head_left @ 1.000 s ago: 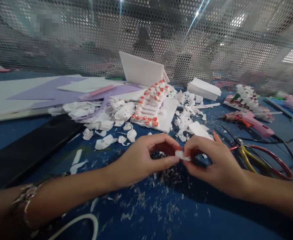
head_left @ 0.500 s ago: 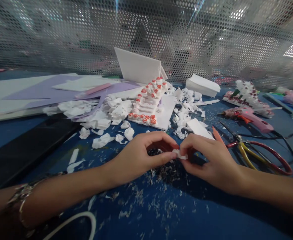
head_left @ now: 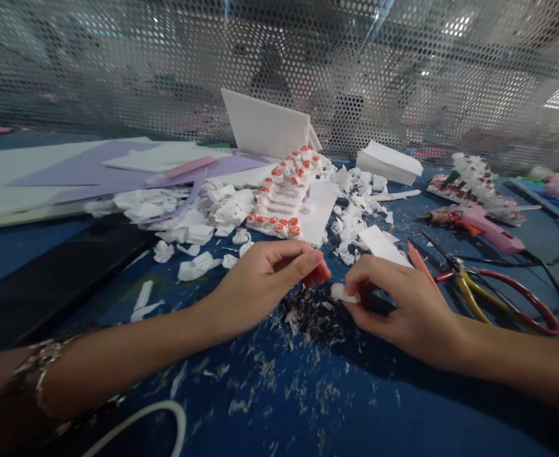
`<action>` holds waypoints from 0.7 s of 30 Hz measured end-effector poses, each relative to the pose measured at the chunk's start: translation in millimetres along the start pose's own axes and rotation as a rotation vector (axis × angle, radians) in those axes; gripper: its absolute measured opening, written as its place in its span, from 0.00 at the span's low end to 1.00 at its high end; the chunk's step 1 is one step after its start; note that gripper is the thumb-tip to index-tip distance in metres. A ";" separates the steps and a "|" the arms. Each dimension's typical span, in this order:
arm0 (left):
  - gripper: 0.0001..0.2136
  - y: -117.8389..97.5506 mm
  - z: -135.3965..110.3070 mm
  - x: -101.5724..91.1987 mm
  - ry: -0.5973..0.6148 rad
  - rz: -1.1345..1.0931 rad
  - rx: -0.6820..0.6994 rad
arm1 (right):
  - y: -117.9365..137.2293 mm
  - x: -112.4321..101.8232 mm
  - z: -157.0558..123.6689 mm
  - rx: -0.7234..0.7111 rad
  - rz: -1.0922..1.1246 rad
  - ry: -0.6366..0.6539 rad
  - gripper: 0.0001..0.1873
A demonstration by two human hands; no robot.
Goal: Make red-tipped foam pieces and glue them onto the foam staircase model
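Observation:
Between the thumb and fingers of my right hand [head_left: 394,295] is a small crumpled piece of white paper [head_left: 343,293], its free end pointing left. My left hand [head_left: 279,273] hovers just left of it, apart from the paper. Its thumb presses against the curled fingers, whose tips look reddish, and nothing shows between them. Beyond my hands stands a small white stepped model [head_left: 279,206] trimmed with red-topped white blobs, on a white board. Torn white paper scraps [head_left: 196,266] lie heaped on both sides of it.
Dark and pale shavings [head_left: 315,317] litter the blue table. To the right lie red-and-yellow-handled pliers [head_left: 470,292], an orange pencil-like stick [head_left: 417,259], a pink glue gun [head_left: 493,231] and a second decorated model [head_left: 474,178]. Purple sheets [head_left: 70,166] and a black slab [head_left: 65,273] are left. Perforated metal stands behind.
My left hand has let go of the white paper piece and drawn back up and to the left. My right hand stays put with the paper.

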State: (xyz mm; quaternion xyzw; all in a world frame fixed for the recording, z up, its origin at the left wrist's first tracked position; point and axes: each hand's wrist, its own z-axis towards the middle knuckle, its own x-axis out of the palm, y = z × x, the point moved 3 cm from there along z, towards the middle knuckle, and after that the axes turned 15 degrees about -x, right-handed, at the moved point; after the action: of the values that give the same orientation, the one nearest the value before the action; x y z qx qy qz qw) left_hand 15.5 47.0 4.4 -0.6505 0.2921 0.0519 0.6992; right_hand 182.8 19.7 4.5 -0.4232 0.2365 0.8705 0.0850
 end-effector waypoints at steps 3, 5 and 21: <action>0.12 2.1 0.9 1.0 -0.017 -0.031 -0.025 | 0.3 0.0 -0.8 0.001 0.003 0.004 0.08; 0.08 4.1 1.1 1.8 -0.045 -0.099 -0.035 | 0.7 -0.5 -0.8 0.001 0.006 0.007 0.08; 0.12 2.8 -5.1 7.0 0.020 0.058 0.016 | -1.9 -4.3 0.1 0.041 0.073 0.016 0.04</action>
State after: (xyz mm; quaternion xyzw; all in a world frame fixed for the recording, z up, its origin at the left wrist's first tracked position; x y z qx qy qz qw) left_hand 18.3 40.5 -1.3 -0.6367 0.3181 0.0634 0.6996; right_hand 186.1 21.7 7.2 -0.4195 0.2703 0.8645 0.0601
